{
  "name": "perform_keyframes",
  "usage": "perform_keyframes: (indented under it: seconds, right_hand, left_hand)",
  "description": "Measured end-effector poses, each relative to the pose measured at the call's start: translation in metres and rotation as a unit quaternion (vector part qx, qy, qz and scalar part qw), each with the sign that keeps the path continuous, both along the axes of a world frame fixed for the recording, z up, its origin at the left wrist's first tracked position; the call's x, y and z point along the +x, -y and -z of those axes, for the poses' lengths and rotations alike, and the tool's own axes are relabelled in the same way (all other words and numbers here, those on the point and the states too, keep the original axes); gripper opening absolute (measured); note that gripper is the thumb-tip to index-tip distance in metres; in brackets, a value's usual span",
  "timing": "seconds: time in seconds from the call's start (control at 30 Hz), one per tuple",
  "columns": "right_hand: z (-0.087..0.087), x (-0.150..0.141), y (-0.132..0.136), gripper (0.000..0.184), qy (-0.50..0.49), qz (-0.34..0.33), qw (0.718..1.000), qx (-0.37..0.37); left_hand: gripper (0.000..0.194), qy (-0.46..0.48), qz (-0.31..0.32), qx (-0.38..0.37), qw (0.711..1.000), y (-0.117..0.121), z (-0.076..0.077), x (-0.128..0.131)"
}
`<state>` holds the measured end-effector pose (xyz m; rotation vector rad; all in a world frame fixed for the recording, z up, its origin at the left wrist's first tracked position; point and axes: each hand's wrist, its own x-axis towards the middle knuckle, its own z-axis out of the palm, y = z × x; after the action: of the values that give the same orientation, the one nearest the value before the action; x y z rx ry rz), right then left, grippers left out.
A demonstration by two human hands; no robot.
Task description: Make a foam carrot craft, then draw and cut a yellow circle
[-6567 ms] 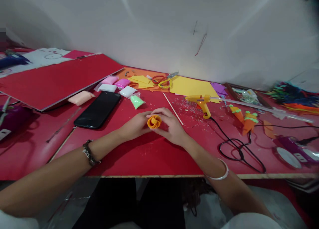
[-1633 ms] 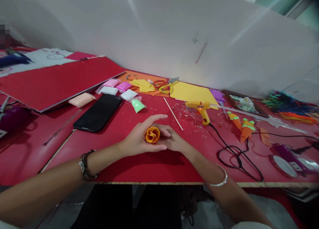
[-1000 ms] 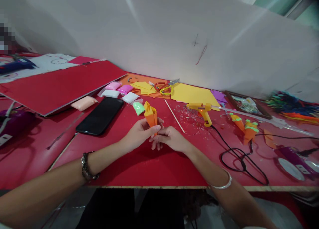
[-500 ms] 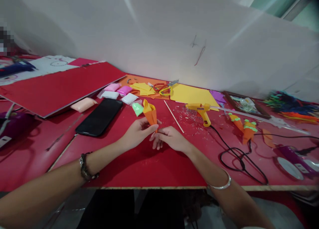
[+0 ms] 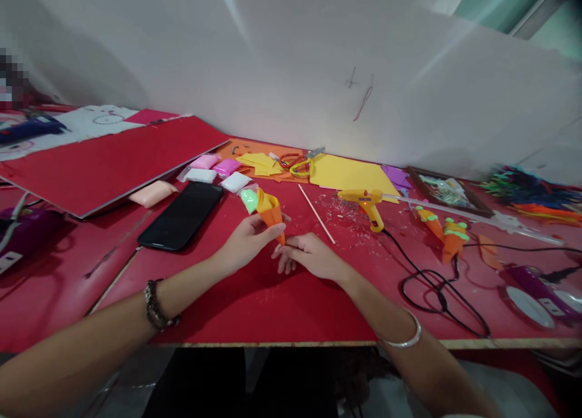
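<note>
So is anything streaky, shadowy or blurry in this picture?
Head view: pale light streaks slant down the plain grey wall; same head view: a dark shadow lies on the flat red tabletop below the bare right hand; head view: the multicoloured bundle of thin strands looks soft, the orange rolled cone clearer.

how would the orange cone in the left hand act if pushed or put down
The orange cone is probably light and easily dented, as it looks rolled from thin sheet. Laid on its side, it may roll in an arc, since it tapers. It likely won't stand on its narrow tip.
</note>
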<state>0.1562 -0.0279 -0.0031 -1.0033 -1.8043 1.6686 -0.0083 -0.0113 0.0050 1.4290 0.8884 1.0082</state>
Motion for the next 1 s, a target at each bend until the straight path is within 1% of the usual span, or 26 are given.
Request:
perform_keyframes:
  seconds: [0.07,0.17,0.2,0.23,0.3,0.37,0.43,0.53,0.6,0.7,0.77,0.8,0.83,0.87,0.9,0.93,0.97,1.0]
  right_hand:
    - [0.000,0.000,0.000,0.026,0.012,-0.008,1.000,0.007]
    - [0.000,0.001,0.000,0.030,0.020,-0.027,0.999,0.037]
    - [0.000,0.001,0.001,0.031,0.022,-0.031,0.998,0.046]
    - [0.000,0.000,0.001,0.031,0.024,-0.033,0.998,0.052]
    - [0.000,0.000,0.001,0.030,0.024,-0.030,0.998,0.046]
    - [0.000,-0.001,0.002,0.029,0.018,-0.024,0.999,0.019]
    - [0.000,0.000,0.002,0.028,0.018,-0.024,1.000,-0.001]
    - [0.000,0.001,0.001,0.027,0.026,-0.027,0.999,-0.004]
    - [0.000,0.002,0.001,0.026,0.026,-0.022,0.999,-0.001]
    - [0.000,0.005,-0.002,0.025,0.027,0.004,1.000,0.012]
    - [-0.001,0.008,-0.004,0.026,0.038,0.041,0.998,0.032]
    - [-0.002,0.010,-0.006,0.027,0.048,0.063,0.996,0.046]
    - [-0.004,0.013,-0.007,0.028,0.061,0.083,0.993,0.066]
    - [-0.005,0.016,-0.009,0.029,0.079,0.099,0.988,0.089]
    - [-0.007,0.020,-0.011,0.031,0.102,0.112,0.981,0.118]
    - [-0.008,0.024,-0.013,0.032,0.133,0.119,0.972,0.152]
    - [-0.010,0.028,-0.015,0.033,0.170,0.123,0.959,0.189]
    - [-0.011,0.031,-0.016,0.034,0.212,0.124,0.943,0.224]
  left_hand:
    - [0.030,0.059,0.036,-0.008,0.998,-0.001,0.002,-0.001]
    - [0.044,0.157,0.124,-0.038,0.979,0.000,0.004,-0.003]
    - [0.046,0.176,0.141,-0.049,0.973,0.000,0.004,-0.004]
    - [0.044,0.186,0.146,-0.060,0.970,0.001,0.004,-0.004]
    - [0.034,0.196,0.133,-0.076,0.969,0.002,0.003,-0.004]
    - [0.029,0.206,0.109,-0.092,0.968,0.003,0.000,-0.003]
    - [0.033,0.214,0.087,-0.113,0.966,0.002,-0.002,-0.003]
    - [0.045,0.230,0.063,-0.131,0.962,-0.001,-0.003,-0.004]
    - [0.049,0.238,0.052,-0.126,0.962,-0.005,-0.003,-0.005]
    - [0.052,0.221,0.033,-0.088,0.971,-0.013,-0.001,-0.008]
    - [0.052,0.178,-0.008,-0.023,0.984,-0.019,0.000,-0.012]
    - [0.052,0.140,-0.044,0.029,0.989,-0.023,0.001,-0.015]
    - [0.052,0.086,-0.085,0.091,0.988,-0.026,0.002,-0.018]
    - [0.052,0.016,-0.123,0.157,0.980,-0.029,0.003,-0.021]
    - [0.051,-0.067,-0.151,0.219,0.962,-0.032,0.004,-0.024]
    - [0.049,-0.157,-0.167,0.270,0.935,-0.034,0.005,-0.027]
    - [0.048,-0.244,-0.172,0.306,0.904,-0.035,0.007,-0.029]
    - [0.048,-0.322,-0.169,0.327,0.872,-0.036,0.009,-0.031]
